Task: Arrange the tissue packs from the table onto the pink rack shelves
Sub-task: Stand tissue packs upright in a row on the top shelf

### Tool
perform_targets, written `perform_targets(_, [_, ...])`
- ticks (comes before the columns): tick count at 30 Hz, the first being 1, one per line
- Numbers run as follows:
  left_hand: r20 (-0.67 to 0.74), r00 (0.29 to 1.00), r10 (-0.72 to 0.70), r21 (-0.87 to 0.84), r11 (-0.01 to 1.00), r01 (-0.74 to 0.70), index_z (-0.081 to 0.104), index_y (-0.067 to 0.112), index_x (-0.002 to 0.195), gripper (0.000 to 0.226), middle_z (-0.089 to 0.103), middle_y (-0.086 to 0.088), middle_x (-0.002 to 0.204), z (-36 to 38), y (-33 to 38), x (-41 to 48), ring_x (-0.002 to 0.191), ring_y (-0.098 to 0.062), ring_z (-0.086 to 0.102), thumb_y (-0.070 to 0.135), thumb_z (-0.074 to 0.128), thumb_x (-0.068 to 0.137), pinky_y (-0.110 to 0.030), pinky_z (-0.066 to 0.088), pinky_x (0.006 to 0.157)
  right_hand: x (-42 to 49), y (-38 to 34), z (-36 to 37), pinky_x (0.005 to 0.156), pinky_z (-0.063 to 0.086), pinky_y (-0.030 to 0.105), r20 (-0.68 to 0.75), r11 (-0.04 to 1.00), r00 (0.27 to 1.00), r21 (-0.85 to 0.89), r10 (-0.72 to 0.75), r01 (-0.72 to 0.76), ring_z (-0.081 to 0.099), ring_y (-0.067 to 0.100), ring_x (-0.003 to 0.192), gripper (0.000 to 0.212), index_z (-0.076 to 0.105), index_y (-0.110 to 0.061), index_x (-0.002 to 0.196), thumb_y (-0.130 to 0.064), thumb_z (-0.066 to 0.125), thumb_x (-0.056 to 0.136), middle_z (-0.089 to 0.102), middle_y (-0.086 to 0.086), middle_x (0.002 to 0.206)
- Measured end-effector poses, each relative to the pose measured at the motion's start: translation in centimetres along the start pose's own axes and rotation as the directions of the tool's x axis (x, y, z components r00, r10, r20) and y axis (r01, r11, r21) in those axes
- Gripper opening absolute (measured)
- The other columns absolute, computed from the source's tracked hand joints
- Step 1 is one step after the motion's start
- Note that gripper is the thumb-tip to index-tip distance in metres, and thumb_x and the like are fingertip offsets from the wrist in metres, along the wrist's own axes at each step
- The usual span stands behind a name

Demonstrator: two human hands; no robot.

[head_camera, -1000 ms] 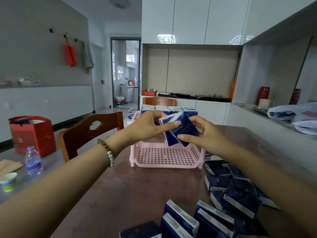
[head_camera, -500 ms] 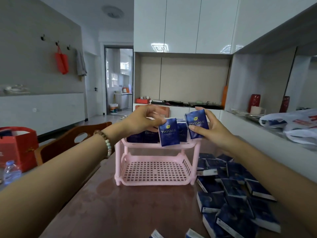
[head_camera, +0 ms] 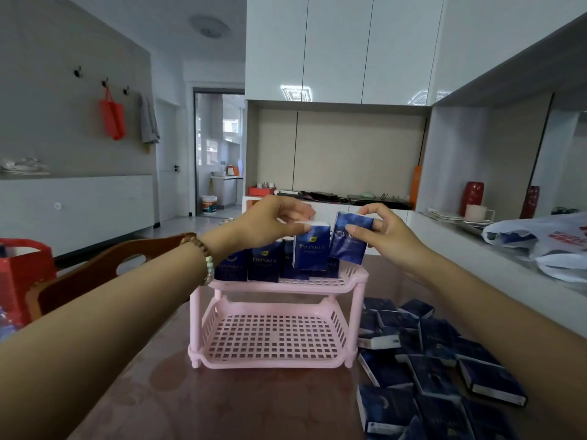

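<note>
A pink two-tier rack (head_camera: 275, 360) stands on the brown table. Its top shelf holds several upright dark blue tissue packs (head_camera: 265, 264); its bottom shelf is bare. My left hand (head_camera: 270, 222) pinches the top of one upright pack (head_camera: 312, 247) at the front of the top shelf. My right hand (head_camera: 386, 231) holds another pack (head_camera: 351, 238), tilted, just above the shelf's right end. Several loose packs (head_camera: 428, 366) lie in a heap on the table to the right of the rack.
A wooden chair (head_camera: 104, 274) stands at the table's left side, with a red bag (head_camera: 22, 271) beyond it. A white counter runs along the right with a plastic bag (head_camera: 546, 239) and a mug (head_camera: 476, 212) on it.
The two packs, held together between both hands in front of the rack, have been separated and brought to the top shelf; the left one now stands on it. My head has tilted up.
</note>
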State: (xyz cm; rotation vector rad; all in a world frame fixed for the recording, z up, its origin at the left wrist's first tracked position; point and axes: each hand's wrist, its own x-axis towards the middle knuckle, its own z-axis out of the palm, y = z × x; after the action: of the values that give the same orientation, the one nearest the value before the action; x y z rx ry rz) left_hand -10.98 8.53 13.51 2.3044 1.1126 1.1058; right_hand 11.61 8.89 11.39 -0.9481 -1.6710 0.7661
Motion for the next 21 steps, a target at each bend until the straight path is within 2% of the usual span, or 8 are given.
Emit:
perform_targets(3, [-0.003,1.000,0.010,0.044,0.999,-0.010,0.063,0.013,0.115,0.032,0.067,0.008,0.096,0.4,-0.8,0.1,0.089,-0.002,0.063,0.014,0.068,0.083,-0.007,0.048,0.075,0.4,0.6,0.1,0.056,0.052,0.014,0.033,1.000,0.999,-0.008,0.004,-0.004,0.063,0.004,0.068,0.026,0.044,-0.009,0.107,-0.006,0.061,0.087,0.066,0.000,0.087])
perform_targets(6, [-0.002,1.000,0.027,0.102,0.994,-0.027,0.063,0.013,0.113,0.031,0.070,-0.001,0.103,0.6,-1.7,0.2,0.092,-0.012,0.065,0.018,0.068,0.083,-0.018,0.052,0.079,1.0,1.3,0.4,0.061,0.053,0.015,0.047,0.999,0.999,-0.042,-0.012,0.014,0.063,0.012,0.080,0.027,0.047,-0.009,0.106,-0.005,0.063,0.085,0.066,0.007,0.093])
perform_targets(9, [-0.018,0.999,0.026,0.112,0.993,-0.024,0.064,0.011,0.112,0.032,0.070,-0.004,0.102,0.7,-2.4,0.0,0.091,-0.015,0.065,0.017,0.070,0.082,-0.025,0.051,0.083,1.4,2.0,0.6,0.070,0.054,0.015,0.067,0.984,0.997,-0.171,-0.043,0.054,0.061,0.017,0.096,0.025,0.053,-0.014,0.100,-0.009,0.069,0.081,0.063,0.008,0.107])
perform_targets(11, [-0.027,0.999,0.026,0.106,0.994,-0.023,0.064,0.011,0.111,0.030,0.070,-0.003,0.099,0.8,-2.7,-0.1,0.088,-0.013,0.064,0.016,0.070,0.082,-0.020,0.050,0.081,1.5,2.5,0.8,0.074,0.051,0.018,0.078,0.961,0.995,-0.264,-0.059,0.078,0.059,0.020,0.098,0.023,0.056,-0.019,0.095,-0.012,0.071,0.079,0.062,0.007,0.108])
perform_targets(16, [-0.014,0.999,0.032,0.156,0.987,-0.030,0.063,0.026,0.104,0.024,0.067,0.007,0.094,0.8,-3.3,-0.4,0.087,-0.008,0.061,0.019,0.069,0.082,-0.006,0.047,0.074,1.7,3.2,1.1,0.072,0.043,0.010,0.072,0.928,0.993,-0.356,-0.093,0.113,0.055,0.013,0.092,0.023,0.062,-0.015,0.096,-0.015,0.074,0.076,0.061,-0.002,0.099])
perform_targets(21, [-0.039,0.999,0.030,0.220,0.975,-0.020,0.065,0.020,0.106,0.024,0.064,0.010,0.086,0.9,-3.4,-0.6,0.084,-0.004,0.058,0.019,0.070,0.083,0.002,0.040,0.071,1.9,3.5,1.3,0.073,0.044,0.010,0.089,0.888,0.987,-0.433,-0.131,0.156,0.054,0.010,0.092,0.023,0.065,-0.016,0.098,-0.015,0.074,0.077,0.056,0.004,0.107])
